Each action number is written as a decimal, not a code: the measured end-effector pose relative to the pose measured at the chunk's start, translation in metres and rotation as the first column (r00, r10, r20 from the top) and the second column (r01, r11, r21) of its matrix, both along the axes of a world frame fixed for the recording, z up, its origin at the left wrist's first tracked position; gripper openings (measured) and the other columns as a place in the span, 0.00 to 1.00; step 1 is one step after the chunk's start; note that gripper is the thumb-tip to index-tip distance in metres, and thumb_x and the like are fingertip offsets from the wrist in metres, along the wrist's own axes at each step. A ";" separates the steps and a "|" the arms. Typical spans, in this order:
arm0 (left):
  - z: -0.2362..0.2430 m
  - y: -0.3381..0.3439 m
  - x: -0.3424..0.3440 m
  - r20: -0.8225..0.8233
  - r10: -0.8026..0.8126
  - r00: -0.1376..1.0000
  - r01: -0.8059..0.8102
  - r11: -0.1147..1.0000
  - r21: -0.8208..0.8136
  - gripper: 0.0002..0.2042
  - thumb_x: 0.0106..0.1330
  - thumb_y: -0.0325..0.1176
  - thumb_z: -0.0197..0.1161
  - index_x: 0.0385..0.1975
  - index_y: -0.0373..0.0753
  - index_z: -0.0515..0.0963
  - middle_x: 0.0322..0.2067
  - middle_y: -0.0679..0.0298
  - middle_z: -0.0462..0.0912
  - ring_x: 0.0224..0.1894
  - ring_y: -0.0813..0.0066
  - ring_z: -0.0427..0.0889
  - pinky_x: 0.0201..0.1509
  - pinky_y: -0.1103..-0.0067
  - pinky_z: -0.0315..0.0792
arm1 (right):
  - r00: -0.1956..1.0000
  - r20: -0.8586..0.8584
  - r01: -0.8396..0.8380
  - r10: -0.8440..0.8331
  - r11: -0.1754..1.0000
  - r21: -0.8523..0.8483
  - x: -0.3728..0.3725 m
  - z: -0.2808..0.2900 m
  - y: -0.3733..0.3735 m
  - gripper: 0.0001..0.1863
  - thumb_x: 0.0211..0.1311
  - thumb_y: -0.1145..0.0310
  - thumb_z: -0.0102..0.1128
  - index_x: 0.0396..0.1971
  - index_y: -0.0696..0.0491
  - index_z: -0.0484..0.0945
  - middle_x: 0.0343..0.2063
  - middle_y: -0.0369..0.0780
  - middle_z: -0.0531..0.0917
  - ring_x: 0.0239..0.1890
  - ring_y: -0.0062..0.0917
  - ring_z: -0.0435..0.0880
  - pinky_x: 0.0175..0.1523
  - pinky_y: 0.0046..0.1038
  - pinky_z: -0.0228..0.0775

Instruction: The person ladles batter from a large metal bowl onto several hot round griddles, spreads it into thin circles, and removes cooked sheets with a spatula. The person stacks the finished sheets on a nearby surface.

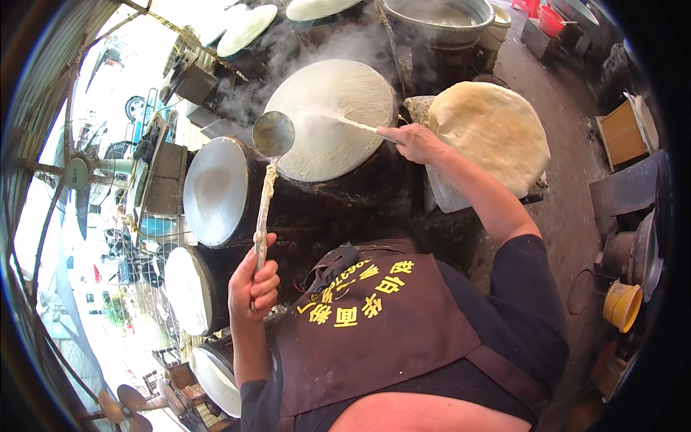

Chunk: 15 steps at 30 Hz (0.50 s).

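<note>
- Left hand [253,281], lower left of centre, fisted round batter-crusted metal ladle [268,189]
- Right hand [421,142], upper right, clasps thin pale stick [360,125]; hard pressing could tear round white batter layer [335,97]

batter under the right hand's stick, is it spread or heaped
Spread: the batter lies as a wide, flat, pale round. The stick in the right hand reaches over it.
</note>
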<state>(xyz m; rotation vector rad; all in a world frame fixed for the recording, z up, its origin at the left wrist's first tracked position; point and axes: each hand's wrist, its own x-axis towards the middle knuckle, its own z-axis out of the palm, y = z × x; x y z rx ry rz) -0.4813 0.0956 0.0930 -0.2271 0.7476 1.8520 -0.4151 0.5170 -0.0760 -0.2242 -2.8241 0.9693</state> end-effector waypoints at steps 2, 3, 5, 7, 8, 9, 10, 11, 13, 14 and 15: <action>-0.008 0.014 -0.013 -0.095 -0.024 0.995 0.017 0.997 -0.070 0.19 0.75 0.36 0.43 0.63 0.39 0.60 0.20 0.72 0.57 0.14 0.89 0.55 0.10 0.91 0.53 | 0.998 -0.044 0.041 -0.045 0.996 -0.078 0.025 0.000 -0.001 0.29 0.55 0.75 0.53 0.61 0.45 0.68 0.34 0.50 0.82 0.39 0.43 0.81 0.46 0.38 0.72; -0.014 0.021 -0.020 -0.142 -0.034 0.989 0.020 0.994 -0.104 0.18 0.75 0.36 0.44 0.62 0.40 0.62 0.20 0.72 0.58 0.14 0.89 0.55 0.10 0.91 0.53 | 0.990 -0.094 0.087 -0.103 0.983 -0.159 0.037 -0.005 -0.007 0.30 0.56 0.75 0.53 0.62 0.44 0.67 0.31 0.49 0.82 0.35 0.41 0.81 0.42 0.36 0.74; -0.025 0.044 -0.033 -0.312 -0.070 0.948 -0.024 0.957 -0.289 0.15 0.74 0.35 0.46 0.58 0.42 0.65 0.20 0.71 0.62 0.14 0.89 0.57 0.11 0.90 0.54 | 0.964 -0.038 0.217 -0.262 0.864 -0.455 0.053 -0.014 -0.026 0.31 0.56 0.75 0.53 0.63 0.44 0.66 0.26 0.45 0.80 0.26 0.33 0.80 0.34 0.32 0.74; -0.034 0.069 -0.043 -0.459 -0.151 0.876 -0.090 0.883 -0.460 0.11 0.73 0.36 0.50 0.52 0.44 0.67 0.20 0.70 0.65 0.15 0.87 0.61 0.13 0.89 0.58 | 0.903 0.216 0.395 -0.371 0.521 -0.757 0.058 -0.019 -0.057 0.32 0.58 0.76 0.53 0.65 0.44 0.64 0.21 0.40 0.78 0.18 0.24 0.76 0.25 0.27 0.72; -0.043 0.077 -0.047 -0.479 -0.169 0.861 -0.104 0.864 -0.492 0.09 0.72 0.36 0.51 0.49 0.44 0.67 0.21 0.70 0.66 0.15 0.87 0.62 0.13 0.88 0.59 | 0.907 0.199 0.379 -0.370 0.516 -0.769 0.059 -0.018 -0.075 0.32 0.59 0.75 0.52 0.65 0.43 0.63 0.21 0.37 0.76 0.16 0.19 0.72 0.21 0.25 0.69; -0.051 0.085 -0.050 -0.498 -0.189 0.846 -0.120 0.844 -0.523 0.08 0.71 0.36 0.53 0.46 0.44 0.67 0.21 0.70 0.66 0.16 0.87 0.63 0.14 0.88 0.60 | 0.911 0.181 0.362 -0.370 0.509 -0.781 0.058 -0.016 -0.096 0.32 0.60 0.75 0.52 0.66 0.43 0.62 0.20 0.34 0.74 0.14 0.14 0.69 0.17 0.22 0.66; -0.049 0.099 -0.044 -0.487 -0.223 0.845 -0.111 0.816 -0.567 0.04 0.71 0.35 0.53 0.38 0.46 0.66 0.22 0.70 0.66 0.16 0.87 0.63 0.14 0.90 0.60 | 0.924 0.178 0.330 -0.339 0.469 -0.819 0.058 -0.020 -0.114 0.32 0.59 0.76 0.52 0.66 0.44 0.63 0.20 0.34 0.74 0.14 0.15 0.69 0.18 0.22 0.66; -0.053 0.107 -0.040 -0.435 -0.240 0.868 -0.047 0.832 -0.552 0.04 0.71 0.35 0.53 0.37 0.45 0.65 0.23 0.69 0.68 0.18 0.86 0.65 0.15 0.87 0.62 | 0.935 0.174 0.299 -0.308 0.427 -0.853 0.056 -0.026 -0.131 0.32 0.59 0.76 0.53 0.65 0.45 0.64 0.19 0.34 0.74 0.13 0.16 0.69 0.18 0.22 0.67; -0.051 0.131 -0.023 -0.367 -0.248 0.897 0.045 0.875 -0.482 0.04 0.71 0.34 0.52 0.37 0.44 0.65 0.25 0.67 0.69 0.20 0.82 0.67 0.19 0.84 0.66 | 0.950 0.086 0.223 -0.301 0.459 -0.860 0.050 -0.045 -0.157 0.31 0.59 0.77 0.54 0.64 0.46 0.65 0.19 0.34 0.73 0.13 0.15 0.68 0.18 0.22 0.65; -0.049 0.144 -0.013 -0.330 -0.182 0.926 0.018 0.896 -0.444 0.05 0.71 0.33 0.52 0.36 0.43 0.64 0.25 0.66 0.69 0.21 0.81 0.68 0.21 0.83 0.67 | 0.954 0.153 0.258 -0.259 0.441 -0.860 0.051 -0.034 -0.163 0.30 0.57 0.77 0.55 0.63 0.49 0.66 0.19 0.39 0.75 0.16 0.20 0.71 0.23 0.25 0.69; -0.048 0.156 -0.003 -0.289 -0.117 0.950 -0.011 0.914 -0.406 0.05 0.71 0.32 0.52 0.36 0.42 0.64 0.26 0.65 0.70 0.22 0.79 0.69 0.23 0.82 0.68 | 0.945 -0.090 0.165 -0.313 0.698 -0.697 0.047 -0.057 -0.167 0.30 0.56 0.78 0.56 0.62 0.50 0.67 0.21 0.47 0.76 0.20 0.32 0.75 0.32 0.31 0.72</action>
